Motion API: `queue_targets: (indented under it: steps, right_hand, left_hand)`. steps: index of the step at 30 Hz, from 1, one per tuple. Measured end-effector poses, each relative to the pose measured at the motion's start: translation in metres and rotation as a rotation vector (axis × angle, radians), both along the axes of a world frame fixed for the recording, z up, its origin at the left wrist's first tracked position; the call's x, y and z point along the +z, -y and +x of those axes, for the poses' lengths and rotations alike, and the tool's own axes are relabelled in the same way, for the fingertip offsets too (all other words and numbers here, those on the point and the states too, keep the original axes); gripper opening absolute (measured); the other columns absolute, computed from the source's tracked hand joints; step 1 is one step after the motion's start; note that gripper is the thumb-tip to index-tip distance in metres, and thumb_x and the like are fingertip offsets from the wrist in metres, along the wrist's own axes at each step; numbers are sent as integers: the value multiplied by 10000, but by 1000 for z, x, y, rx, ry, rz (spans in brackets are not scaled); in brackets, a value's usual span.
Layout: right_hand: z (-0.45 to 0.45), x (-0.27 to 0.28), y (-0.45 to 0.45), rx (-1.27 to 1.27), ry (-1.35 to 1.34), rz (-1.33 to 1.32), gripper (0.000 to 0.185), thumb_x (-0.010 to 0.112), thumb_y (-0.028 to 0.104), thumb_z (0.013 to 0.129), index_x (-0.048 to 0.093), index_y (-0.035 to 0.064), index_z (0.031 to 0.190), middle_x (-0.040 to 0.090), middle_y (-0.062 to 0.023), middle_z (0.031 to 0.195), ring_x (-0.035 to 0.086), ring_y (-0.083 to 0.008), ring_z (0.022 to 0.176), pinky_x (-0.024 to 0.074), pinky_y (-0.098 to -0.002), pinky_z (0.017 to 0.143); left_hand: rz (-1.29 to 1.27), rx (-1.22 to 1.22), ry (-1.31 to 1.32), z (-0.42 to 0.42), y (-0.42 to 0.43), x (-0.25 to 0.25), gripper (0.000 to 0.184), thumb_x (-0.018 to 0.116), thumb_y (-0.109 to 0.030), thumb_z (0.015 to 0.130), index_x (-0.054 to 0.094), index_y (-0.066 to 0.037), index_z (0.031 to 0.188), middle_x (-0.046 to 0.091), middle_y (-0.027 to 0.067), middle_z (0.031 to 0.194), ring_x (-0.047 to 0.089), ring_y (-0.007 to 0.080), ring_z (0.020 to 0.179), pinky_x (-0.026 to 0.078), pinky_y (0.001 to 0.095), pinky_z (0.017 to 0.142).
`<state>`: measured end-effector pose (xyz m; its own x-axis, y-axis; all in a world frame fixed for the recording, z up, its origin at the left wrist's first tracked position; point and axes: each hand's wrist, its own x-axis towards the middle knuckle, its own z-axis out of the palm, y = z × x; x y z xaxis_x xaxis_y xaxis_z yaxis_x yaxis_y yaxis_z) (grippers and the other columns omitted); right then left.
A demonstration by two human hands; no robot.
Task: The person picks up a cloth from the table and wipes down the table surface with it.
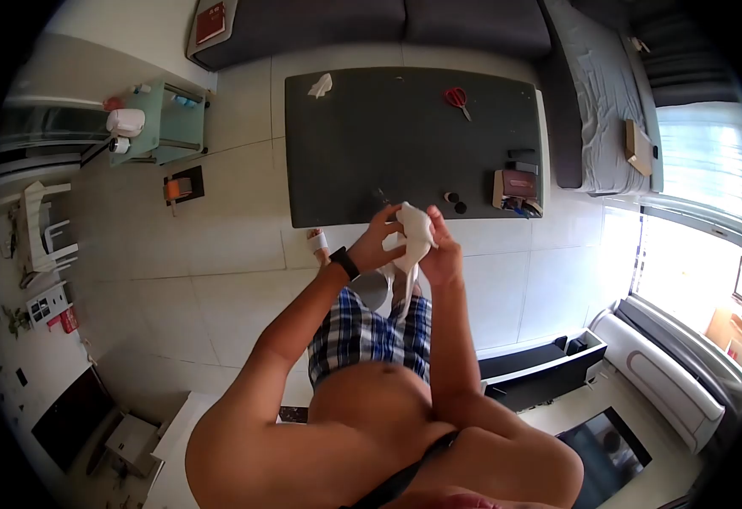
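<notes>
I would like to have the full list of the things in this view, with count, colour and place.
limp cloth-like piece: one, white, between both hands
table: one, dark top, ahead
scissors: one, red-handled, table's far right
crumpled piece: one, white, table's far left
small round things: two, dark, table's near right
sofa: one, dark grey, beyond table
book: one, red, sofa's left end
shelf stand: one, greenish, left
shorts: one pair, blue-white-black check, worn
other clutter: too small to tell
left hand: one, black wristband
right hand: one, bare
</notes>
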<state>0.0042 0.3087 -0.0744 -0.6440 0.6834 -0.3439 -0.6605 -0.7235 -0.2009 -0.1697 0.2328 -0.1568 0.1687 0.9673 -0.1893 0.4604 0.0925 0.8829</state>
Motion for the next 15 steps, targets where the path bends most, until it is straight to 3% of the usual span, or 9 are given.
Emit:
queue_targets:
  steps: [2, 3, 5, 6, 8, 9, 11, 12, 15]
  right_hand:
    - [5, -42, 17, -98, 15, -143, 495, 617, 46, 983, 521, 133, 1461, 612, -167, 1412, 627, -324, 1260, 558, -460, 1052]
    - [5, -47, 20, -131, 67, -232, 505, 588, 33, 996, 511, 105, 1490, 598, -176, 1442, 615, -329, 1292, 545, -476, 1077]
    - [14, -83, 30, -156, -9, -276, 471, 572, 52, 1011, 521, 88, 1478, 592, -176, 1450, 613, -333, 1289, 529, -479, 1094]
    - [17, -94, 32, -159, -4, -285, 471, 572, 52, 1011, 521, 88, 1478, 592, -176, 1450, 613, -333, 1289, 529, -479, 1094]
    - [21, -113, 37, -115, -58, -279, 474, 557, 95, 1029, 504, 88, 1500, 591, -170, 1446, 611, -332, 1286, 512, -468, 1104]
    - [22, -119, 36, -114, -55, -289, 474, 557, 95, 1029, 504, 88, 1500, 591, -170, 1446, 611, -332, 1286, 512, -468, 1104]
    - [27, -124, 34, -96, 104, -324, 503, 516, 124, 1031, 462, 56, 1527, 554, -182, 1500, 554, -375, 1370, 484, -495, 1128]
    - [24, -111, 22, -58, 208, -346, 475, 523, 192, 1056, 480, 46, 1505, 573, -172, 1463, 578, -340, 1333, 505, -476, 1093]
    - [54, -137, 24, 81, 528, -188, 441, 572, 186, 1056, 508, 26, 1461, 635, -158, 1311, 650, -296, 1182, 550, -420, 998]
  left_hand:
    - [-202, 73, 379, -2, -16, 13, 1399, 1017, -284, 622, 81, -118, 1650, 338, 211, 1624, 369, 361, 1511, 364, 455, 1228]
    - [-254, -15, 341, -2, -23, 4, 1436, 1022, -276, 610, 49, -115, 1653, 371, 193, 1593, 396, 355, 1489, 381, 439, 1216]
    - [-84, 32, 430, 9, -31, -22, 1212, 988, -202, 664, 236, -119, 1611, 445, 181, 1550, 466, 355, 1442, 429, 435, 1175]
    - [-94, 32, 434, 13, -35, -41, 1212, 988, -202, 664, 236, -119, 1611, 445, 181, 1550, 466, 355, 1442, 429, 435, 1175]
    - [-238, -67, 374, 20, -37, -82, 818, 916, -110, 745, 484, -106, 1439, 579, 141, 1429, 582, 329, 1325, 490, 425, 1102]
    - [-248, -64, 377, 22, -38, -97, 818, 916, -110, 745, 484, -106, 1439, 579, 141, 1429, 582, 329, 1325, 490, 425, 1102]
    - [-234, -25, 420, 28, -36, -121, 505, 839, -48, 808, 600, -100, 1250, 669, 103, 1299, 655, 301, 1214, 526, 407, 1038]
    - [-54, 11, 344, 32, -33, -147, 451, 808, -56, 835, 602, -96, 1233, 689, 105, 1239, 671, 294, 1175, 528, 378, 1020]
    - [-115, 218, 350, 9, -33, -184, 403, 765, -21, 872, 622, -95, 1241, 723, 117, 1139, 708, 303, 1079, 552, 366, 939]
